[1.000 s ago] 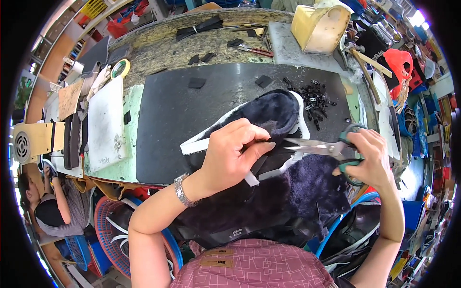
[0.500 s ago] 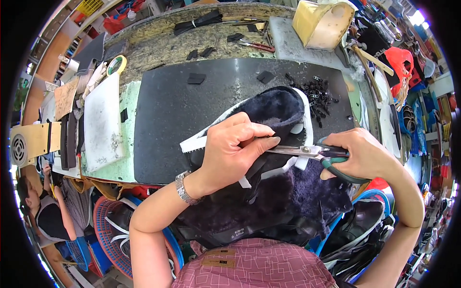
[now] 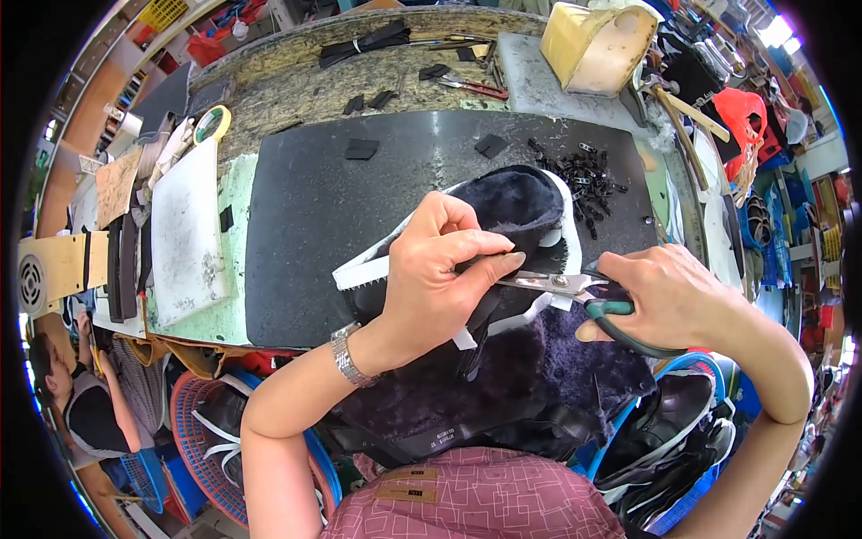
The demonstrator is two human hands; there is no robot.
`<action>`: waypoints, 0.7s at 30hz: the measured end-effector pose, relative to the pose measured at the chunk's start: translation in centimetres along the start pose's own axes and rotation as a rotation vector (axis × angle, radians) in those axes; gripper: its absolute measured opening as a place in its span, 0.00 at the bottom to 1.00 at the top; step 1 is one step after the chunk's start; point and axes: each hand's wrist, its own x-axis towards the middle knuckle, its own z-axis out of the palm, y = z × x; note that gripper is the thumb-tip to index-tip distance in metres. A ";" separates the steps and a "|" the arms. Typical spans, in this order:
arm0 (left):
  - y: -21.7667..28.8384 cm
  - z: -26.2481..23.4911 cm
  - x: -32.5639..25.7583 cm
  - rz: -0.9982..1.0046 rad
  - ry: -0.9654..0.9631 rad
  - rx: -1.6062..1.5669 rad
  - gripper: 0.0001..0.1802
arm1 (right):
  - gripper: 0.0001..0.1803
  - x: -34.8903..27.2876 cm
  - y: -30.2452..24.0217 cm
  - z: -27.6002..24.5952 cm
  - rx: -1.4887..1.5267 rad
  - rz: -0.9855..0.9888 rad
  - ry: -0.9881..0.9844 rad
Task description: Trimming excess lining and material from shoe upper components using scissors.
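My left hand, wearing a metal watch band, pinches an edge of a black, fur-lined shoe upper between thumb and fingers. A white band with small stitches along it runs round the upper's rim. My right hand grips scissors with green and black handles. Their blades point left, and the tips reach my left thumb, where the thumb and dark material hide exactly what lies between them. Below my hands, dark furry material spreads over my lap.
A black mat covers the bench, with a pile of small black parts at right. Red-handled pliers and a yellowish block lie farther back. Baskets of shoes flank me. A co-worker sits at left.
The view has shifted slightly. My right hand and the scissor handles have turned a little, with the thumb lower. My left hand keeps its pinch, and the blade tips remain beside it.
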 end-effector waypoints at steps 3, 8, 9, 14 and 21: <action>0.0 0.3 -0.3 -0.031 0.004 -0.040 0.08 | 0.35 0.1 -0.7 -0.5 -0.070 0.058 -0.080; 0.4 -0.2 0.0 -0.090 -0.023 -0.047 0.05 | 0.35 0.1 -0.7 0.2 -0.075 0.102 -0.105; 0.4 -0.2 0.1 -0.083 -0.022 -0.050 0.05 | 0.35 0.0 -0.4 0.4 -0.079 0.106 -0.099; 0.0 -4.5 -0.6 -0.175 -0.017 0.132 0.28 | 0.30 0.4 2.8 0.4 0.552 0.164 -0.111; 1.8 -15.0 -2.0 -0.753 -0.166 0.099 0.18 | 0.24 -6.1 18.8 4.7 0.191 0.742 0.419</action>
